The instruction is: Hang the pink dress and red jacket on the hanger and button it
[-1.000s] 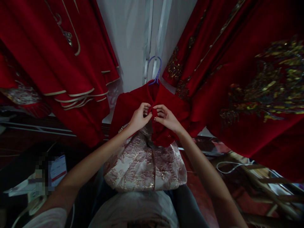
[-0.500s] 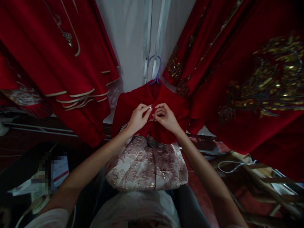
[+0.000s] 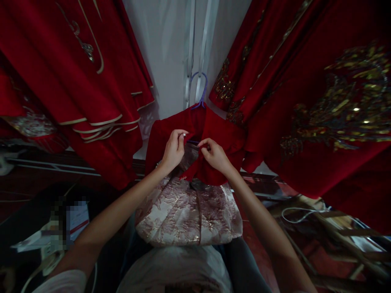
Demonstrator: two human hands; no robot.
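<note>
A short red jacket hangs in front of me on a purple hanger, its front parted. My left hand pinches the left front edge and holds it out to the side. The right front edge is between the fingers of my right hand, closed in a pinch. Through the gap show the hanger's lower bar and some greyish cloth. Below the jacket spreads a pale pink brocade skirt with a shiny floral pattern, reaching to my lap.
Red garments with pale trim hang at the left. Sequinned red garments hang at the right. Behind the hanger are white metal rails. A wooden frame with a white cord stands lower right; papers lie lower left.
The jacket's front edges, close together before, have come apart. My left hand has moved left and slightly up with its edge; my right hand has shifted only a little.
</note>
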